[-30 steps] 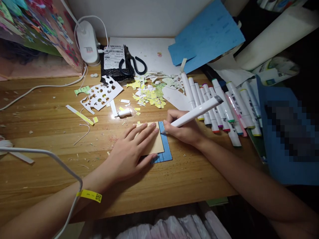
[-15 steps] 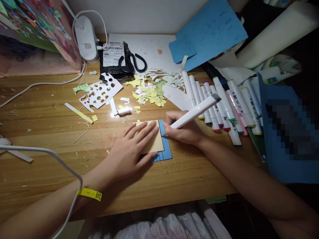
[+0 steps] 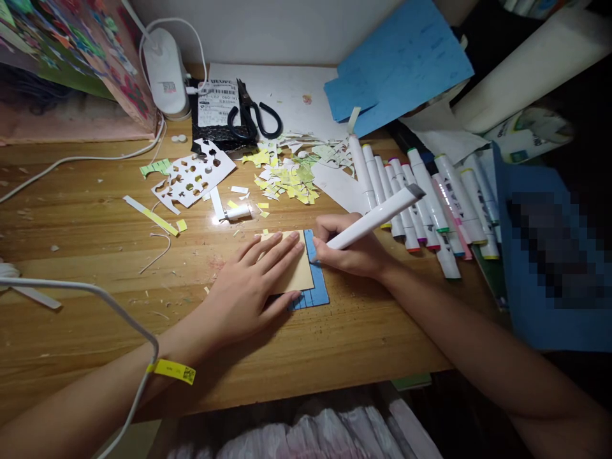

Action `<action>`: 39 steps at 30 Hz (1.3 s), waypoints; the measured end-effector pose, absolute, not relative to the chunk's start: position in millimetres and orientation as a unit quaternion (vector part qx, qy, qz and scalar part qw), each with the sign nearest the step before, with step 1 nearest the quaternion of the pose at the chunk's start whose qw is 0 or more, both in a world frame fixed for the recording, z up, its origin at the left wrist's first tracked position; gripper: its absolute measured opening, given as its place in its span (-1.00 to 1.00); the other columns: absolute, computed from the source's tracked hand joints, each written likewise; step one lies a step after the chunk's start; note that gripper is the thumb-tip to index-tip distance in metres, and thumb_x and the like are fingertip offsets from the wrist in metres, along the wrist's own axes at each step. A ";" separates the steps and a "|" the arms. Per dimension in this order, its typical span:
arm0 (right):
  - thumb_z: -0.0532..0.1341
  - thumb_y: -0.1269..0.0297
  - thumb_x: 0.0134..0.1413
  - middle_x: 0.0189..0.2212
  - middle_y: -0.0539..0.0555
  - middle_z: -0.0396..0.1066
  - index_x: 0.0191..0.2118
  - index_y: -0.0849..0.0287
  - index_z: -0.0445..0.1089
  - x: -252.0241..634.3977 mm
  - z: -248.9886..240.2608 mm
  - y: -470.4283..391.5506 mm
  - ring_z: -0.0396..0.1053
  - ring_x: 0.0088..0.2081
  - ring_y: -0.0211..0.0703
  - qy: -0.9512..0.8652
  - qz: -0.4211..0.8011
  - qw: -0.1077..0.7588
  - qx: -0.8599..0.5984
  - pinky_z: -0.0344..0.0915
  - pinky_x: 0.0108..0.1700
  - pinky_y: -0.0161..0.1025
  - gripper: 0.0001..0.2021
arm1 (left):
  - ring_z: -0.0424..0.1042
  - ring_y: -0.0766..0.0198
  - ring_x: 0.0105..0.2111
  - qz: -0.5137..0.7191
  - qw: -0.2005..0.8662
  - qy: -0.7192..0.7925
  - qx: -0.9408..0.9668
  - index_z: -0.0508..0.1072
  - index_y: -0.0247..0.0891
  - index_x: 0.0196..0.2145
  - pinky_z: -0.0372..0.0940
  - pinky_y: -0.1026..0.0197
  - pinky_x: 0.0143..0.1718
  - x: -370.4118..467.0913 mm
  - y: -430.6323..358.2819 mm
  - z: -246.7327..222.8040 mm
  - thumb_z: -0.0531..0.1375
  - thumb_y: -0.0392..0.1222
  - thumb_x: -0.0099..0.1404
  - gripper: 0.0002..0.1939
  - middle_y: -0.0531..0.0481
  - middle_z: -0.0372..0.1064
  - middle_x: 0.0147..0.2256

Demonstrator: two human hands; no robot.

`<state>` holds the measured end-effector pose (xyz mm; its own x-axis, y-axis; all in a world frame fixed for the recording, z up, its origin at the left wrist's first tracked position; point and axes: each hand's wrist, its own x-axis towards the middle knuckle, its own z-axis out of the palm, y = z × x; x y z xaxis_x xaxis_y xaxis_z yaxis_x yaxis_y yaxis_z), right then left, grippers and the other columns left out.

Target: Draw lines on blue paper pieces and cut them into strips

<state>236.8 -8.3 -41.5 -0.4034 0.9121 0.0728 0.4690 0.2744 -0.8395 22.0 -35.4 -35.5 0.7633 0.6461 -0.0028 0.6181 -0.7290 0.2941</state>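
My left hand [image 3: 253, 280] lies flat, fingers spread, pressing a cream-coloured card [image 3: 297, 274] down on a blue piece of card [image 3: 319, 288]. Dark lines run across the blue card's lower strip, which shows below the cream card. In my right hand [image 3: 351, 248] is a white marker [image 3: 375, 218], slanting up to the right. Its lower end points at the blue strip along the cream card's right edge; the tip itself is hidden behind my fingers.
Several markers [image 3: 423, 197] lie in a row to the right. Behind are yellow-green paper scraps [image 3: 291, 175], black-handled scissors [image 3: 253, 118] and punched white paper [image 3: 196, 175]. A white cable [image 3: 119, 312] with a yellow tag crosses near my left forearm. Blue sheets [image 3: 406, 57] lean at the back.
Almost nothing differs. Both hands, the marker and the cards stay in the same place, with only a slight shift of the whole view.
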 end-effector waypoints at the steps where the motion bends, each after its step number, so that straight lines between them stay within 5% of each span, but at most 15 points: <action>1: 0.14 0.32 -0.05 -0.71 -0.13 0.04 -0.63 0.17 0.09 236.9 -41.5 -8.2 -0.02 -0.64 -0.39 -0.744 0.385 0.288 -0.464 -0.09 -0.61 -0.38 -0.75 | -0.10 0.12 0.26 0.050 0.139 0.340 0.929 -0.01 -0.28 0.27 -0.16 0.02 0.26 21.9 -35.3 -35.3 -0.04 0.07 0.37 -0.38 -0.04 -0.09 0.29; 39: 0.09 0.41 -0.09 -0.70 -0.13 0.01 -0.64 0.14 -0.01 233.8 -36.9 -9.3 -0.04 -0.62 -0.39 -0.811 0.377 0.265 -0.359 -0.04 -0.56 -0.37 -0.75 | -0.09 0.09 0.26 0.038 0.161 0.344 0.924 -0.02 -0.29 0.28 -0.13 0.00 0.26 22.0 -35.9 -32.3 -0.02 0.04 0.37 -0.38 -0.01 -0.09 0.29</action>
<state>233.8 -9.3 -36.9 -0.6017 0.7828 0.1587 0.3829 0.4571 -0.8028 22.0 -35.9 -32.3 0.7604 0.6483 -0.0398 0.6235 -0.7113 0.3245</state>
